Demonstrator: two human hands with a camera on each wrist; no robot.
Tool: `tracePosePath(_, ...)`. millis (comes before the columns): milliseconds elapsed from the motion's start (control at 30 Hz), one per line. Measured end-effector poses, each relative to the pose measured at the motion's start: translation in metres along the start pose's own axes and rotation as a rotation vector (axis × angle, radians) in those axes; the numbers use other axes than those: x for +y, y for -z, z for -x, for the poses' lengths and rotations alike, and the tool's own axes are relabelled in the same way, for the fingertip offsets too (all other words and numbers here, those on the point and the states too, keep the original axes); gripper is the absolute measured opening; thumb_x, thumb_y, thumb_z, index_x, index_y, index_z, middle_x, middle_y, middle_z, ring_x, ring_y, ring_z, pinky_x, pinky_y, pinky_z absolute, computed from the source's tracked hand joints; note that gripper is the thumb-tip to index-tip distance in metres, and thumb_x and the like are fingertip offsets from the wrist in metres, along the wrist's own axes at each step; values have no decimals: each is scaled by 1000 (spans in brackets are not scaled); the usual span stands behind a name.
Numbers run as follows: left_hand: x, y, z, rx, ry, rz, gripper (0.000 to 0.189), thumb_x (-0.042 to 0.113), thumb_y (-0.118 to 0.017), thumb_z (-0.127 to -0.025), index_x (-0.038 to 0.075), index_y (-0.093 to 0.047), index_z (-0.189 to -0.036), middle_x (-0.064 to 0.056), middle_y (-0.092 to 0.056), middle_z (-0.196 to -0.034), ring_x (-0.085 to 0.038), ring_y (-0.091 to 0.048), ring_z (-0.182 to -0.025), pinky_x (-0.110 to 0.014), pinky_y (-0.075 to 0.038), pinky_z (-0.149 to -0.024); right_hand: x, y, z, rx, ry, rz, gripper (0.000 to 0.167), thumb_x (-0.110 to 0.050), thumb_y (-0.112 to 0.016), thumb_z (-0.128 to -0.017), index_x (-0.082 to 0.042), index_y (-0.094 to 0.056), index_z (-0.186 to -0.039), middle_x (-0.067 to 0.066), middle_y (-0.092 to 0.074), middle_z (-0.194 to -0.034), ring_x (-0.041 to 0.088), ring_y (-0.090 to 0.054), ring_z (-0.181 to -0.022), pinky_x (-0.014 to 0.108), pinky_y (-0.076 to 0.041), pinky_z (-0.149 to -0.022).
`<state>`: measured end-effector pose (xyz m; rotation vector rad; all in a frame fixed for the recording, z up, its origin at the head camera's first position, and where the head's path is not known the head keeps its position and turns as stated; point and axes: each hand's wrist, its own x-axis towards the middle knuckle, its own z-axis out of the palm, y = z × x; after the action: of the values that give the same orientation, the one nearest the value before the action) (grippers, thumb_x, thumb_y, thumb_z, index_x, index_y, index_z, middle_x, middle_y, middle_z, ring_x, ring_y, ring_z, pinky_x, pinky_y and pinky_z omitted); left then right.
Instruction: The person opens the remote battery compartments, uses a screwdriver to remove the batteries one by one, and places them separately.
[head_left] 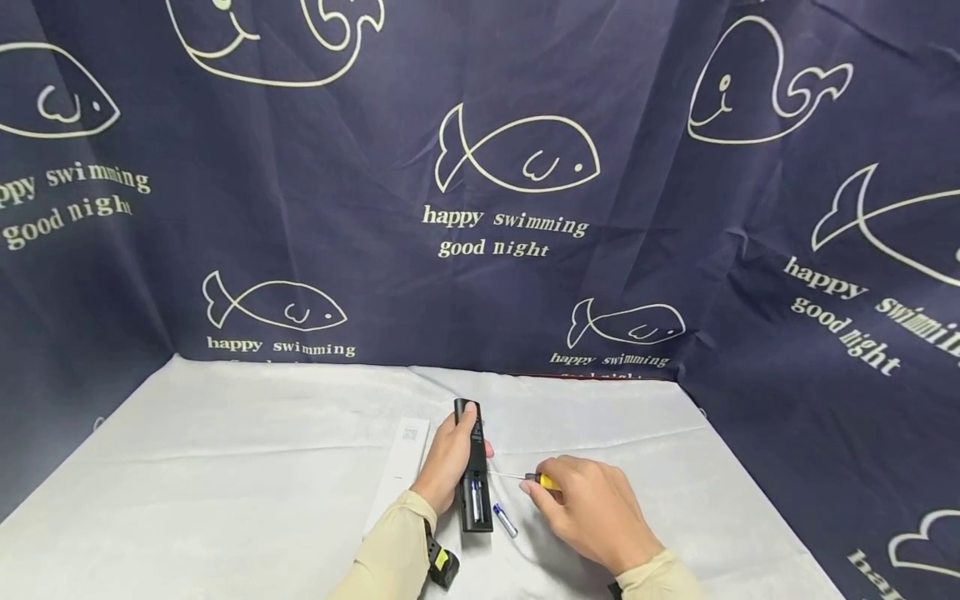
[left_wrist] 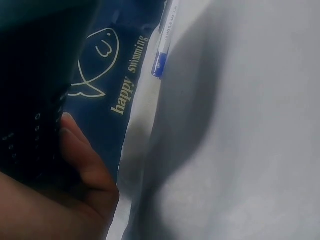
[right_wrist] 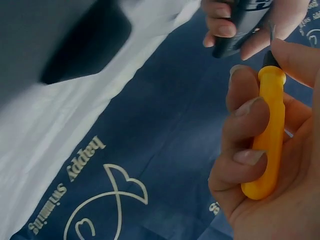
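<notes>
My left hand (head_left: 444, 458) grips a black remote control (head_left: 477, 457), thumb on its back and fingertips round the far side. The remote's lower end shows an uncovered battery compartment with a battery (head_left: 477, 500) inside. In my right hand (head_left: 596, 508) is a screwdriver (right_wrist: 272, 120) with a yellow handle, fingers curled round it. Its thin shaft points left and its tip overlaps the remote's right edge in the head view. A loose battery (head_left: 506, 520), silver with a blue end, lies on the table just right of the remote.
A long white box (head_left: 397, 471) with a printed code lies left of the remote, partly behind my left forearm. White cloth covers the table (head_left: 247, 467). Dark blue curtains (head_left: 517, 292) with fish drawings enclose the back and sides.
</notes>
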<state>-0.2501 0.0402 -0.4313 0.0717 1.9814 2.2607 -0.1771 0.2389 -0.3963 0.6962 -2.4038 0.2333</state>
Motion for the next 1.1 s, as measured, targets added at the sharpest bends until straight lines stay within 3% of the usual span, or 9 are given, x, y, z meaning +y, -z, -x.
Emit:
tracePosePath(300, 4, 2, -5, 7, -8, 14, 61, 55, -38, -106, -2, -51, -123, -11, -64, -83, -18, -62, -71, -29, -49, -66, -8, 4, -37, 28, 40, -18, 33, -37, -73, -88, -29, -50, -66, -21, -32, -58, -4, -31, -48, 21, -26, -43)
tracePosePath(467, 2, 1, -3, -19, -32, 28, 59, 53, -38, -107, -3, -50, -122, -11, -62, -90, -18, -61, -77, -30, -48, -71, -14, 5, -47, 16, 21, -40, 32, -44, -73, -89, -30, -53, -67, -22, -31, -58, -4, -30, -48, 22, -26, -44)
tracePosePath(733, -4, 1, -1, -43, -24, 46, 59, 55, -40, -105, -1, -50, -120, -10, -59, -92, -17, -57, -77, -29, -48, -70, -17, -1, -45, 2, 24, -44, 26, -41, -76, -87, -29, -61, -71, -21, -40, -60, -3, -33, -50, 22, -30, -44)
tracePosePath(1100, -1, 1, -3, 5, 2, 44, 57, 55, -43, -104, 0, -53, -117, -8, -62, -77, -16, -58, -67, -28, -48, -64, -9, 6, -39, -44, 52, -51, 27, -40, -76, -86, -27, -59, -70, -20, -40, -59, -2, -35, -49, 24, -30, -43)
